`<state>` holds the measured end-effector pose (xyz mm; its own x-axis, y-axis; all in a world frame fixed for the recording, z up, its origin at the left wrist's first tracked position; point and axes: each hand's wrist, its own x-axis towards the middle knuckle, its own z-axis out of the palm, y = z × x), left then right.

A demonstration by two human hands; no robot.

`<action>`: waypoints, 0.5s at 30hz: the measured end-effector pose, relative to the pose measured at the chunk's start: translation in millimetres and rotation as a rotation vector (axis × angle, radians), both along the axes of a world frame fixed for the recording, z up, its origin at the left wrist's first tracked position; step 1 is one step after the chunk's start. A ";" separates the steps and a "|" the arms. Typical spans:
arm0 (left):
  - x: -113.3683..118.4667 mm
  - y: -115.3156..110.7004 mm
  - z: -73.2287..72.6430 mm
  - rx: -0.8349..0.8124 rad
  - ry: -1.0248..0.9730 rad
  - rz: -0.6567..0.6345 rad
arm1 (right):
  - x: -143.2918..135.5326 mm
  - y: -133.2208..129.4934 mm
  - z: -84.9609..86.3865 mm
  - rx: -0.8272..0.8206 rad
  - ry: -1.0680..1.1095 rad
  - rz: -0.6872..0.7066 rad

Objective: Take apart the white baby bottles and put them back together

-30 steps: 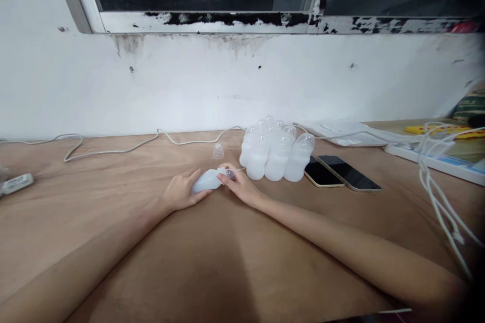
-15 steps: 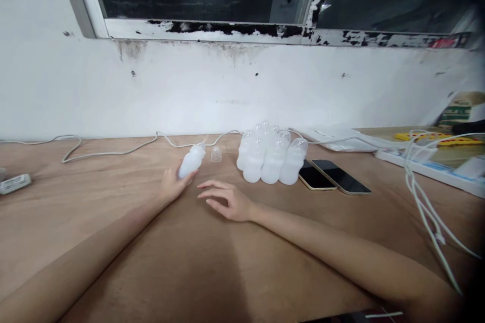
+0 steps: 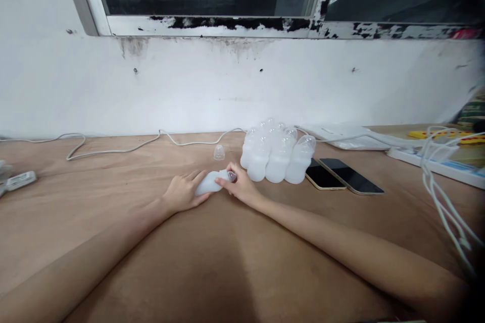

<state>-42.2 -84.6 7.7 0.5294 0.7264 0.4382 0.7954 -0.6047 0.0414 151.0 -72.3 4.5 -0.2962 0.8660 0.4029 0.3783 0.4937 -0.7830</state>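
A white translucent bottle [image 3: 207, 185] lies on its side, tilted, just above the wooden table [image 3: 182, 262]. My left hand [image 3: 184, 192] is wrapped round its body. At the top end, pointing right, my right hand [image 3: 239, 184] is closed on the bottle's neck and clear tip. Behind the hands a clear dome cap [image 3: 219, 152] stands alone on the table. To the right, close to my right hand, several white bottles [image 3: 279, 159] with clear domed caps stand upright in a tight cluster.
Two dark phones [image 3: 350, 175] lie right of the bottle cluster. Farther right are a white power strip [image 3: 435, 163] and bundled white cables [image 3: 441, 197]. A plastic bag [image 3: 341, 137] and a thin cable [image 3: 113, 152] lie along the wall. A small white device [image 3: 20, 180] sits at far left.
The bottle in my left hand has tipped from leaning upward to nearly level, pointing right. My right hand, open before, has moved up and closed on its top end.
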 end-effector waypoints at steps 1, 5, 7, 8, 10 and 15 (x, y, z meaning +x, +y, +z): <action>1.8 -1.4 -0.4 0.039 0.033 0.013 | 0.2 0.4 0.2 -0.025 -0.029 -0.019; 5.7 -2.9 4.2 -0.049 0.010 0.026 | 0.9 -0.1 3.5 -0.048 -0.117 0.000; 3.6 0.8 9.0 -0.176 -0.088 -0.015 | 0.9 -2.8 5.4 -0.035 -0.101 0.017; 1.4 3.5 11.5 -0.248 -0.149 -0.047 | 0.7 -4.6 6.1 -0.010 -0.075 0.025; -4.1 9.2 15.9 -0.417 -0.269 -0.114 | 0.5 -8.1 6.8 0.086 -0.020 0.061; -13.8 14.1 24.3 -0.845 -0.406 -0.210 | 3.4 -8.8 6.5 0.198 -0.045 0.201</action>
<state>-56.0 -70.5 32.0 0.6080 0.7939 -0.0078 0.5028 -0.3775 0.7776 154.4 -81.1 11.1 -0.4754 0.6935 0.5412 0.2890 0.7042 -0.6485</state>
